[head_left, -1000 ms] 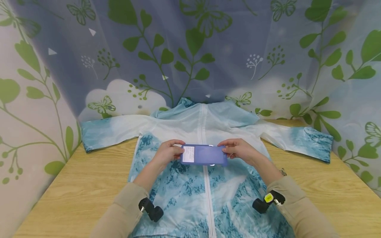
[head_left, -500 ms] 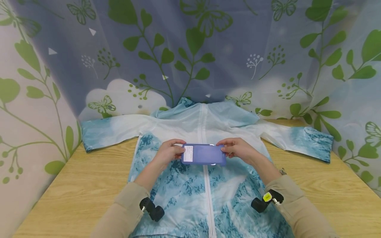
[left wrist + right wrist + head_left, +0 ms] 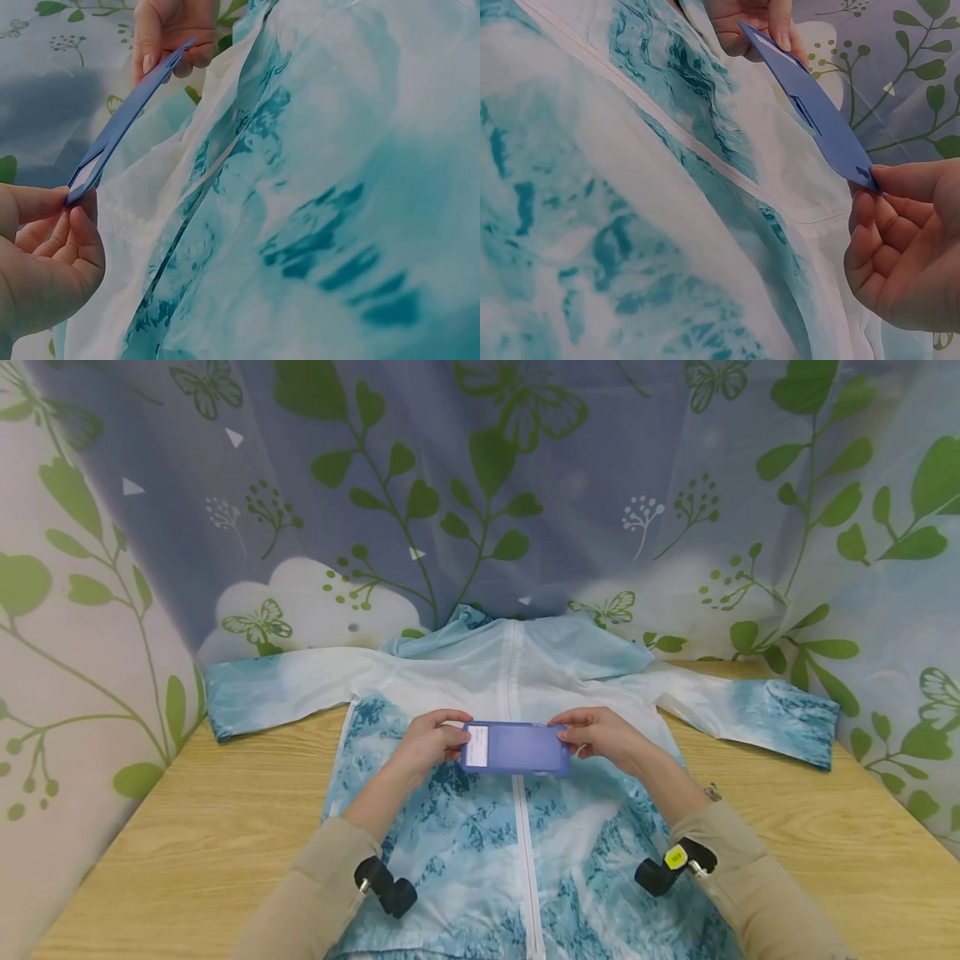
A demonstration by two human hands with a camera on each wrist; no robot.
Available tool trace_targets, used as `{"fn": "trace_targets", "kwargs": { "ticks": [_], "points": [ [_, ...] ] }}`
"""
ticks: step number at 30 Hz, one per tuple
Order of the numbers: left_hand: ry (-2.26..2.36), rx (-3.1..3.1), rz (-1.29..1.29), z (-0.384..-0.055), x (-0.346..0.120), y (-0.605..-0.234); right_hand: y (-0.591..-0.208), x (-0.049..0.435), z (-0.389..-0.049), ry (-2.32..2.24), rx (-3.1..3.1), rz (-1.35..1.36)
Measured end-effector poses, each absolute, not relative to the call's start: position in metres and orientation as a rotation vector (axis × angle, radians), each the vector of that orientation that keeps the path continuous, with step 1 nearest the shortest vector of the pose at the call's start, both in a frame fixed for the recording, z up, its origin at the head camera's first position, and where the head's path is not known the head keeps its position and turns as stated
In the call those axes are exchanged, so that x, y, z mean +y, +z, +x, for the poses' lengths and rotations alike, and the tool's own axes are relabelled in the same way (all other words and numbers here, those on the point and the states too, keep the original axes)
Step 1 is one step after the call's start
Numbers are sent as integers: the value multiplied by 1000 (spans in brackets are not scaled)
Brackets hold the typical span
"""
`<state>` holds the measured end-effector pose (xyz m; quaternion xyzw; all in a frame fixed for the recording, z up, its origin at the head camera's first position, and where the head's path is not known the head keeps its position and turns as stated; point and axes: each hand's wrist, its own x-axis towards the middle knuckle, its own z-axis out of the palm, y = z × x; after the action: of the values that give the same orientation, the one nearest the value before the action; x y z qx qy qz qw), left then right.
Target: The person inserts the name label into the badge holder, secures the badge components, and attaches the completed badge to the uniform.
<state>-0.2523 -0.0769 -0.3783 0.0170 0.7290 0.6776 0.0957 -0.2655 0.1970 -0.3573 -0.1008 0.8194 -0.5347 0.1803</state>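
Note:
Both hands hold a flat blue plastic card holder (image 3: 525,749) level above the jacket, one at each short end. My left hand (image 3: 429,745) pinches its left end between thumb and fingers, beside a white printed label (image 3: 477,747). At the other end, the thumb and index finger of my right hand (image 3: 606,740) pinch a corner. The right wrist view shows the holder (image 3: 817,112) as a thin, slightly bent panel with slots along its edge. Beneath lies a teal-and-white zip jacket (image 3: 450,868), spread out with its front zipper facing up.
The jacket's sleeves stretch to both sides over the wooden table (image 3: 187,827), and its hood lies toward the back. A leaf-and-butterfly printed curtain (image 3: 570,502) hangs behind the table and along both sides. A black wrist camera (image 3: 386,887) sits on each forearm.
The holder has shifted very slightly and tilted a little between my hands; its label end has moved a touch to the right with my left hand. The jacket lies as before.

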Motion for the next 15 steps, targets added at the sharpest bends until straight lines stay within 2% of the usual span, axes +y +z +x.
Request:
{"fn": "trace_targets", "kwargs": {
  "ticks": [15],
  "points": [
    [2043, 2158, 23, -251, -78, -376, -360, 206, -261, -1439, 2415, -254]
  ]
}}
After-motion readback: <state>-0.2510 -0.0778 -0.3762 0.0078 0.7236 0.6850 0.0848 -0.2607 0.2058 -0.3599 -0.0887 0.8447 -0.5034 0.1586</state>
